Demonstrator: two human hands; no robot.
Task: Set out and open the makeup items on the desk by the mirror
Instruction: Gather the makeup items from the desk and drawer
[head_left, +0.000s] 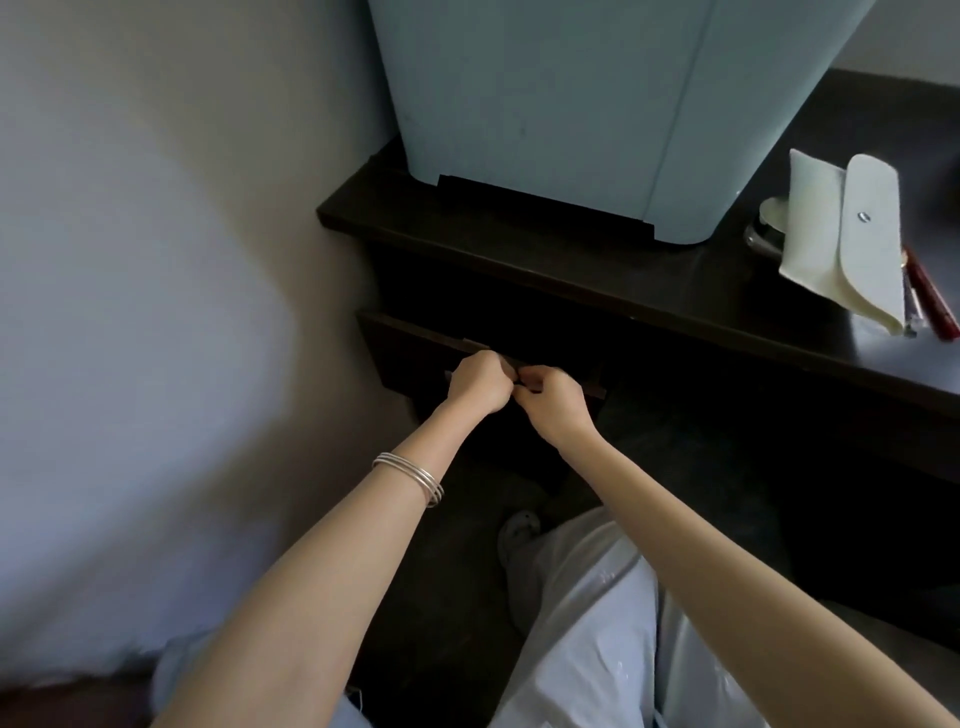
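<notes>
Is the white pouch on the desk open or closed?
Open: the white pouch's flap is folded back, its snap unfastened.

No text, label, brand, number or sign can be read anywhere in the view; every visible surface is either plain or too blurred to make out any lettering.

Bare forearms — thin silver bangles (413, 477) on the left wrist; pale blue trousers (587, 634); light perforated clog (519, 535).
</notes>
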